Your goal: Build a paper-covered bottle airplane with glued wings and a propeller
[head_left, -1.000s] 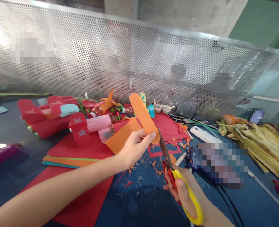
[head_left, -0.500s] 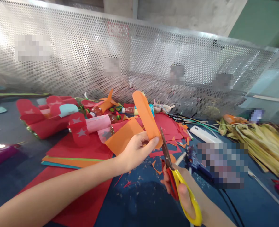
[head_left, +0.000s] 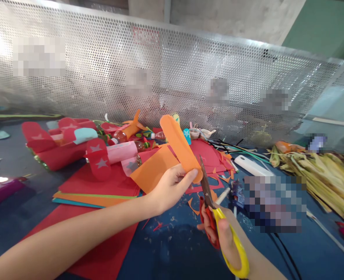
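Observation:
My left hand pinches the lower end of a long orange paper strip with a rounded top; it slants up and to the left. In my right hand is a pair of scissors with yellow and red handles, fingers through the loops. Their blades point upward and lie close beside the strip's lower right edge; whether they touch it I cannot tell. Behind the left hand lies an orange paper sheet. Orange paper offcuts are scattered near the scissors.
Red paper sheets lie at front left. Bottles wrapped in coloured paper and red pieces with stars stand behind. On the right are a white-handled tool and dried husks. A perforated metal screen borders the back.
The orange strip has tilted slightly further left at its top. My left hand has shifted a little right. The scissors have barely moved, and their blades remain near the strip's edge.

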The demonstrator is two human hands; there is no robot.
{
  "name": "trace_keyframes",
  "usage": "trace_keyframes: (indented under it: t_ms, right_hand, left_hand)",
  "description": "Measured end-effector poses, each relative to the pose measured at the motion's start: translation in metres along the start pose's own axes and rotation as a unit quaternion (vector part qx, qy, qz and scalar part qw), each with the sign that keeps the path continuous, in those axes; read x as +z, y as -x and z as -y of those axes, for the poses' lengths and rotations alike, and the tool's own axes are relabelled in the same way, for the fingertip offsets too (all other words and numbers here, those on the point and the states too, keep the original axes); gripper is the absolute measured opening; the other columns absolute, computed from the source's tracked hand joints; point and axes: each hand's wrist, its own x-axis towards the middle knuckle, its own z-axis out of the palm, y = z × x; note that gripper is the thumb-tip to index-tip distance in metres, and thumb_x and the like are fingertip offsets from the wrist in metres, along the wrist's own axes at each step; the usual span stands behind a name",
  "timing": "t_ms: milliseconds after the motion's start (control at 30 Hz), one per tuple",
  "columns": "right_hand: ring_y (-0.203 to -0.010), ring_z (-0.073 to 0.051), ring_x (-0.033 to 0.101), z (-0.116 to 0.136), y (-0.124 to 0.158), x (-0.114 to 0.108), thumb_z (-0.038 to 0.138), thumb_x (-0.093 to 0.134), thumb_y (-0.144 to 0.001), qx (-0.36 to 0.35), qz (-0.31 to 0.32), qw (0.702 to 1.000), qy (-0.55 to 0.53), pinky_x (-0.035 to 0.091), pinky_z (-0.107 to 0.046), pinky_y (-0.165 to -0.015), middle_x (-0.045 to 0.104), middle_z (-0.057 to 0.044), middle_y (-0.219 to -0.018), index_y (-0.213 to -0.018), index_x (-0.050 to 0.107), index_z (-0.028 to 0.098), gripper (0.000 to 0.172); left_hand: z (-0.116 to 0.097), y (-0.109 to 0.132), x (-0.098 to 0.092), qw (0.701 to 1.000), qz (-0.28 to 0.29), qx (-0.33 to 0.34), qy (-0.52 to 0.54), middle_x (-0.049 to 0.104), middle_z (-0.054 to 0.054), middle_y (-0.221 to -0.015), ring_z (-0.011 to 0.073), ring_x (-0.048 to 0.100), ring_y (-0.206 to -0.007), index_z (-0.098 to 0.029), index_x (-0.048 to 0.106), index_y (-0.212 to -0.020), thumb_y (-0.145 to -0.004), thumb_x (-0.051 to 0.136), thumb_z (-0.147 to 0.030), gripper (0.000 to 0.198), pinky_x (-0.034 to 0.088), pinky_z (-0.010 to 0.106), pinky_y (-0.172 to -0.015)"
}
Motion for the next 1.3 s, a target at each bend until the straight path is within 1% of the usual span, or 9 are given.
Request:
trace_keyframes:
  t_ms: [233, 367, 433, 633, 800, 900, 1000, 1100, 1300]
  right_hand:
    - [-0.035, -0.01, 0.036, 0.023, -0.007, -0.007, 0.078, 0.027, -0.081, 0.092, -0.075, 0.988, -0.095, 0.055, -0.032, -0.061, 0.032, 0.009, -0.041, -0.066, 0.044, 0.023, 0.059]
    - [-0.062, -0.019, 0.062, 0.014, -0.027, -0.027, 0.062, 0.05, -0.082, 0.1, -0.068, 0.993, -0.006, 0.054, -0.033, -0.066, 0.062, -0.001, -0.068, -0.088, 0.054, 0.021, 0.041]
    - [-0.076, -0.023, 0.066, 0.009, -0.034, -0.036, 0.054, 0.057, -0.079, 0.097, -0.042, 0.994, 0.018, 0.054, -0.035, -0.072, 0.067, -0.005, -0.079, -0.095, 0.057, 0.02, 0.038]
    - [-0.095, -0.027, 0.067, 0.005, -0.034, -0.039, 0.051, 0.057, -0.079, 0.105, -0.039, 0.993, 0.031, 0.052, -0.041, -0.084, 0.07, -0.012, -0.1, -0.11, 0.061, 0.017, 0.046]
    - [-0.119, -0.031, 0.053, 0.01, -0.033, -0.042, 0.066, 0.051, -0.078, 0.088, -0.104, 0.99, 0.035, 0.038, -0.047, -0.105, 0.059, -0.016, -0.123, -0.098, 0.067, 0.018, 0.055]
    - [-0.117, -0.028, 0.055, 0.013, -0.035, -0.048, 0.072, 0.029, -0.085, 0.082, -0.115, 0.987, -0.083, 0.046, -0.043, -0.097, 0.061, -0.013, -0.122, -0.107, 0.063, 0.021, 0.066]
    - [-0.111, -0.028, 0.06, 0.016, -0.036, -0.051, 0.07, 0.046, -0.08, 0.065, -0.13, 0.972, -0.187, 0.054, -0.039, -0.086, 0.066, -0.01, -0.116, -0.105, 0.061, 0.023, 0.056]
    - [-0.099, -0.027, 0.065, 0.02, -0.035, -0.049, 0.055, 0.066, -0.074, 0.063, -0.15, 0.978, -0.13, 0.053, -0.039, -0.085, 0.07, -0.009, -0.104, -0.096, 0.06, 0.02, 0.041]
    - [-0.097, -0.025, 0.067, 0.021, -0.037, -0.049, 0.042, 0.062, -0.075, 0.064, -0.145, 0.983, -0.093, 0.053, -0.036, -0.085, 0.072, -0.01, -0.102, -0.091, 0.06, 0.019, 0.028]
  left_hand:
    - [0.006, -0.001, 0.003, 0.998, 0.004, -0.062, 0.001, 0.053, 0.0, -0.064, 0.0124, 0.049, -0.06, -0.015, 0.055, -0.07, -0.085, 0.047, -0.046, 0.035, 0.041, 0.025, -0.06]
    - [0.011, -0.006, 0.002, 0.983, 0.098, -0.118, 0.101, 0.058, 0.003, -0.068, 0.0144, 0.054, -0.065, -0.014, 0.058, -0.071, -0.081, 0.051, -0.056, 0.044, 0.047, 0.027, -0.064]
    - [0.014, -0.007, 0.001, 0.969, 0.14, -0.137, 0.152, 0.057, 0.003, -0.07, 0.015, 0.055, -0.067, -0.014, 0.059, -0.072, -0.08, 0.052, -0.058, 0.044, 0.048, 0.027, -0.064]
    - [0.019, -0.008, -0.003, 0.972, 0.173, -0.126, 0.093, 0.055, -0.002, -0.06, 0.0089, 0.05, -0.053, -0.014, 0.059, -0.07, -0.083, 0.052, -0.055, 0.044, 0.042, 0.021, -0.054]
    - [0.023, -0.011, -0.006, 0.951, 0.25, -0.171, 0.057, 0.061, -0.001, -0.058, 0.0082, 0.054, -0.051, -0.013, 0.065, -0.068, -0.077, 0.063, -0.052, 0.04, 0.044, 0.02, -0.053]
    - [0.026, -0.013, -0.009, 0.926, 0.311, -0.213, 0.012, 0.062, -0.001, -0.055, 0.0078, 0.055, -0.048, -0.013, 0.068, -0.07, -0.075, 0.068, -0.043, 0.031, 0.044, 0.018, -0.051]
    - [0.029, -0.014, -0.012, 0.911, 0.343, -0.227, -0.01, 0.062, -0.002, -0.054, 0.0077, 0.057, -0.049, -0.014, 0.07, -0.072, -0.075, 0.07, -0.037, 0.024, 0.044, 0.016, -0.05]
    - [0.032, -0.014, -0.012, 0.901, 0.362, -0.238, 0.021, 0.065, -0.001, -0.058, 0.0085, 0.06, -0.052, -0.014, 0.069, -0.073, -0.077, 0.069, -0.038, 0.024, 0.049, 0.018, -0.056]
    - [0.039, -0.014, -0.008, 0.888, 0.359, -0.261, 0.119, 0.073, 0.006, -0.078, 0.0145, 0.069, -0.067, -0.013, 0.068, -0.079, -0.078, 0.066, -0.045, 0.032, 0.054, 0.024, -0.065]
